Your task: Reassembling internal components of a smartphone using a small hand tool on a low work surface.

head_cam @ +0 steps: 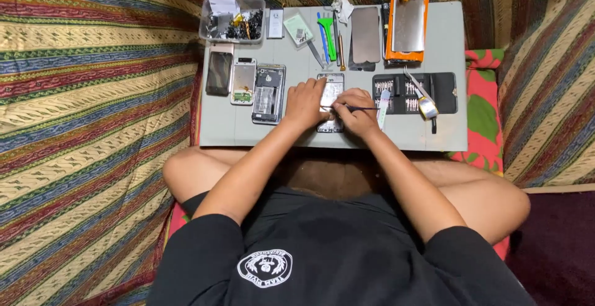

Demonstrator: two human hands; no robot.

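Head view — right hand [356,115] pinches tweezers [353,108] over opened phone [331,92].

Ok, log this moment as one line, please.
left hand: steadies opened phone | right hand: holds tweezers over it | surface: grey board | nearby: bit set

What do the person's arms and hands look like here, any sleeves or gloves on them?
Both hands, the left hand and the right hand, are bare, with no gloves, and no rings or watch that can be made out. The forearms are uncovered too. Short black sleeves of a T-shirt end above the elbows; the shirt carries a round white emblem.
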